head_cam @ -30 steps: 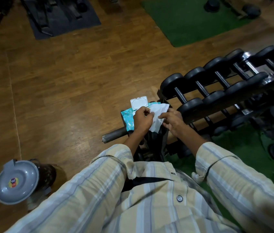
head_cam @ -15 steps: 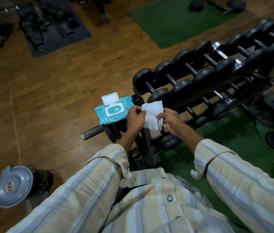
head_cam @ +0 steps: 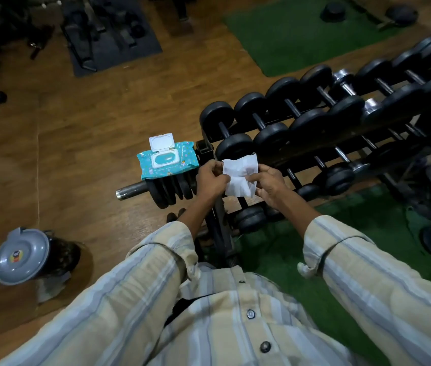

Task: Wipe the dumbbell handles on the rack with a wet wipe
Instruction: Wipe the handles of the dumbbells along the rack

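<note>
- Surroundings: a teal wipe pack (head_cam: 168, 161), white flip lid open, rests on a stack of black weight plates (head_cam: 173, 187) threaded on a steel bar (head_cam: 131, 188), just left of the hands. A grey-lidded bin (head_cam: 21, 256) stands on the wooden floor (head_cam: 90, 122) at lower left. Two green mats show, one far (head_cam: 288, 33) and one under the rack (head_cam: 367, 228); a dark mat (head_cam: 111, 33) with equipment lies at upper left.
- Obstruction: the hands and wipe overlap the near end of the dumbbell rack (head_cam: 314, 143); the nearest dumbbell head (head_cam: 234, 147) sits directly behind the wipe's top edge.
- Count: one wet wipe (head_cam: 239, 175), one pack, one bin. The rack's top tier shows several black dumbbells in a diagonal row; the far ones blur together, so an exact number cannot be told.
- Hands: the left hand (head_cam: 211, 179) pinches the wipe's left edge; the right hand (head_cam: 268, 184) pinches its right side with thumb and curled fingers. The white wipe is spread between them, in front of the rack, apart from any handle. Both striped sleeves are rolled below the elbow.
</note>
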`<state>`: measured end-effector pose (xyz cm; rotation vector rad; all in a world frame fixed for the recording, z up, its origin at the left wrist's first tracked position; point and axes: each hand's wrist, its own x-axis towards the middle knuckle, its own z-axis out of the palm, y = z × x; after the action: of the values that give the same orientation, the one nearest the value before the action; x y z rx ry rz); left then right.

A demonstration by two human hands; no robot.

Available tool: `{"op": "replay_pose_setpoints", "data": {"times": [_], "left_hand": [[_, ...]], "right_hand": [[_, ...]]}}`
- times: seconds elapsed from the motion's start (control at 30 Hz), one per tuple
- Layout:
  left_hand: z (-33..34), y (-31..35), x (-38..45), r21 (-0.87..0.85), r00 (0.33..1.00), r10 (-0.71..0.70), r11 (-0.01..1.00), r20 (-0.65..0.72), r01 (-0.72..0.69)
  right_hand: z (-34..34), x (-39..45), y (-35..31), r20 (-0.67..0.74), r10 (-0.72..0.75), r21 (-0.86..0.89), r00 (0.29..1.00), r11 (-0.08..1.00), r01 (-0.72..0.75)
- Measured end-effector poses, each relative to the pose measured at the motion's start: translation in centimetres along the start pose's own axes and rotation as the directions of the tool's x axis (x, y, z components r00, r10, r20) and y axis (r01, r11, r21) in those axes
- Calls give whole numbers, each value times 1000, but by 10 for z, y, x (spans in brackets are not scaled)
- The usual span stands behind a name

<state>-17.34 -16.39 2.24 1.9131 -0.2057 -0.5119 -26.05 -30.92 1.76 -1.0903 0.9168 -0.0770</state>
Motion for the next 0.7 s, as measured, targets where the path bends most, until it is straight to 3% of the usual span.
{"op": "replay_pose_setpoints", "data": {"times": [0.2, 0.4, 0.57, 0.7], "left_hand": [[7, 30, 38, -112, 997, 71, 991, -6, -71], [20, 47, 75, -190, 997, 21, 981, -73, -34], [21, 35, 89, -190, 997, -5, 982, -72, -8], [21, 37, 110, -221, 993, -58, 975, -104, 34]], "right_hand": [[9, 15, -49, 53, -111, -22, 992, 993, 112], [-1, 37, -82, 40, -227, -320, 973, 920, 228], [1, 52, -89, 50, -178, -340, 983, 922, 184], [6, 76, -104, 143, -53, -215, 988, 973, 83]]}}
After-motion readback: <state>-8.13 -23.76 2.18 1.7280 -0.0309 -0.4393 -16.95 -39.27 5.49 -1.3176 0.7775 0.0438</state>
